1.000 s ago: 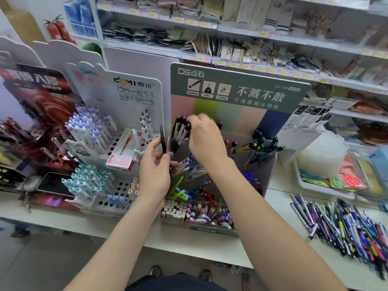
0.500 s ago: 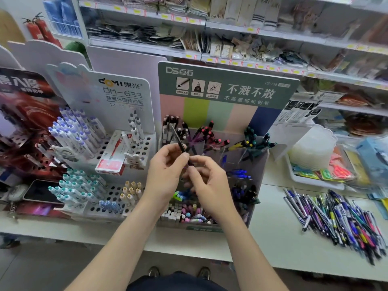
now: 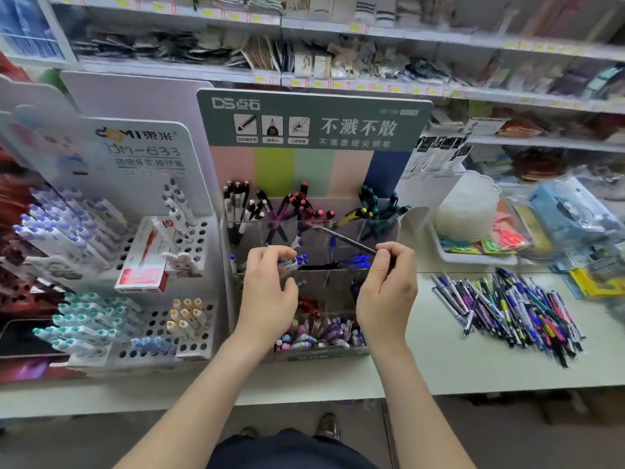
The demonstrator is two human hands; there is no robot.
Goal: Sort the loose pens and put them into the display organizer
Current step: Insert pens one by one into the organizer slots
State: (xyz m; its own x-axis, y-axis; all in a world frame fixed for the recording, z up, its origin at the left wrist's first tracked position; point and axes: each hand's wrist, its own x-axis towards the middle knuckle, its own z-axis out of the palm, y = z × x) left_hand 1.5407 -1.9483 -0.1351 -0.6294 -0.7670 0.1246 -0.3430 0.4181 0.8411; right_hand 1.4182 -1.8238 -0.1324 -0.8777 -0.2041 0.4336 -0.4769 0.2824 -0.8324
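- Right hand (image 3: pixel 389 292): thumb and forefinger pinch the near end of a slim dark pen (image 3: pixel 348 239), held over the middle tiers of the display organizer (image 3: pixel 314 126).
- Pen axis: the long axis runs diagonally from the pinch up and to the left. The far end points toward the back row and ends beside the pink-topped pens (image 3: pixel 316 213).
- Left hand (image 3: pixel 269 296): the fingers are curled, with the tips at a cluster of blue-topped pens (image 3: pixel 301 259) in an upper-middle tier. Whether it grips one cannot be told.
- Organizer: clear stepped compartments under a green header board, standing mid-counter with its front near the counter's front edge. The back row holds black-and-white pens at left and dark green pens (image 3: pixel 372 201) at right. The front tier holds pastel pens (image 3: pixel 318 333).
- Loose pens (image 3: pixel 507 309): a heap lying flat on the pale counter (image 3: pixel 439 363) toward its right end, well apart from the organizer. Most lie slantwise and roughly parallel.
- Open room: a strip of counter shows between the organizer's right wall and the heap, and another along the front edge.
- Left neighbour: a white perforated rack (image 3: pixel 199 238) stands just beside the organizer's left wall and carries a red box (image 3: pixel 145 265).
- Surroundings: a white tray (image 3: pixel 473 257) sits toward the counter's back right. Stocked shop shelves (image 3: pixel 338 81) rise behind, and shoes (image 3: pixel 328 426) show on the floor below the front edge.
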